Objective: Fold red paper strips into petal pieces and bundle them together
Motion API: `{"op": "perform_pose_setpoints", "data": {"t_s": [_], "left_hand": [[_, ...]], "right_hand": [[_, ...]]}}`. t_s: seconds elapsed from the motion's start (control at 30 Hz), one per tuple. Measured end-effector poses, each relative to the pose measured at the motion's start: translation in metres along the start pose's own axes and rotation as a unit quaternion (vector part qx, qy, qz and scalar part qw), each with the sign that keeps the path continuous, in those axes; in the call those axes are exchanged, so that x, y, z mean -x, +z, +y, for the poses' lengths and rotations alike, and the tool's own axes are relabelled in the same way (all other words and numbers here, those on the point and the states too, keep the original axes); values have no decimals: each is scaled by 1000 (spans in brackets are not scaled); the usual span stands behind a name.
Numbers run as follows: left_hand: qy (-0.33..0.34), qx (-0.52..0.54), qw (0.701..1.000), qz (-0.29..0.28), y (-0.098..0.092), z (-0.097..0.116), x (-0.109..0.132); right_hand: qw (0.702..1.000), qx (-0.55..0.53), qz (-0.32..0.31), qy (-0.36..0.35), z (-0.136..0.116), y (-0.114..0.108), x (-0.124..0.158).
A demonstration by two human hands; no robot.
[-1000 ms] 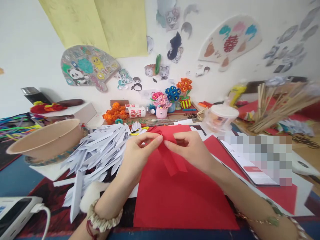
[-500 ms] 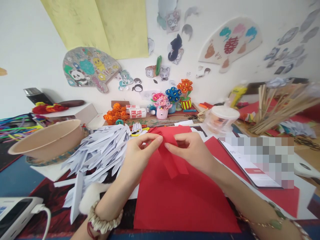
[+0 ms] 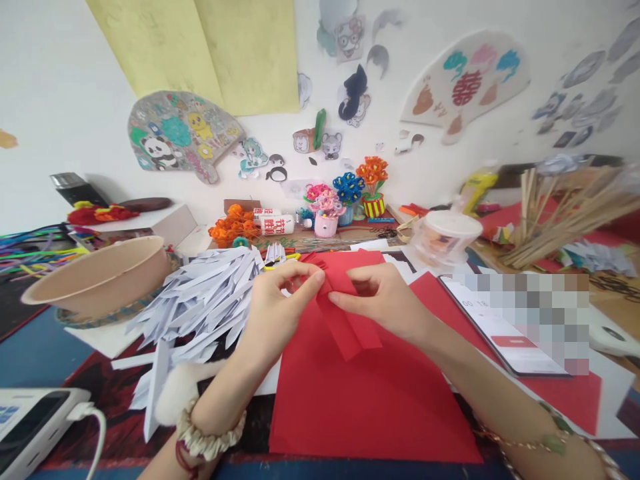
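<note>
A folded strip of red paper [image 3: 350, 333] hangs between my hands over a stack of larger red paper sheets [image 3: 370, 413]. My left hand [image 3: 283, 300] pinches its upper left side between thumb and forefinger. On the other side, my right hand [image 3: 387, 300] holds the strip, thumb in front and fingers bent behind a folded-over part. The strip's lower end fans into two overlapping tails pointing toward me. Beside my left hand lies a heap of folded white paper pieces [image 3: 200, 293].
A beige bowl [image 3: 95, 280] stands at the left, with a white charging device [image 3: 43, 427] nearer me. A phone [image 3: 500, 327] lies on red paper at the right. Behind are pipe-cleaner flower pots [image 3: 327, 217], a lidded plastic tub [image 3: 443, 233] and wooden sticks [image 3: 565, 207].
Both hands stay almost in place, still gripping the red strip. My right thumb has slid slightly down, and the strip's tails have shifted a little right.
</note>
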State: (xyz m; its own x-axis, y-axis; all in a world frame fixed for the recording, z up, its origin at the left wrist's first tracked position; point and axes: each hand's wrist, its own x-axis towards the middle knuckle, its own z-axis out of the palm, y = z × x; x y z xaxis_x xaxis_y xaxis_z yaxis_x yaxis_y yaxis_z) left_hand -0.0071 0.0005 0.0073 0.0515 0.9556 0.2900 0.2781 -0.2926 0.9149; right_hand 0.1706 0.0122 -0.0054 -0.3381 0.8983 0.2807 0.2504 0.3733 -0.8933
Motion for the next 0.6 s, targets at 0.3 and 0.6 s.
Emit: {"op": "perform_pose_setpoints", "data": {"t_s": [0.3, 0.6], "left_hand": [[26, -34, 999, 33, 4, 2, 3], [92, -97, 989, 69, 9, 2, 6]], "right_hand": [[999, -25, 18, 13, 1, 2, 0], [996, -84, -1, 16, 2, 5, 0]]}}
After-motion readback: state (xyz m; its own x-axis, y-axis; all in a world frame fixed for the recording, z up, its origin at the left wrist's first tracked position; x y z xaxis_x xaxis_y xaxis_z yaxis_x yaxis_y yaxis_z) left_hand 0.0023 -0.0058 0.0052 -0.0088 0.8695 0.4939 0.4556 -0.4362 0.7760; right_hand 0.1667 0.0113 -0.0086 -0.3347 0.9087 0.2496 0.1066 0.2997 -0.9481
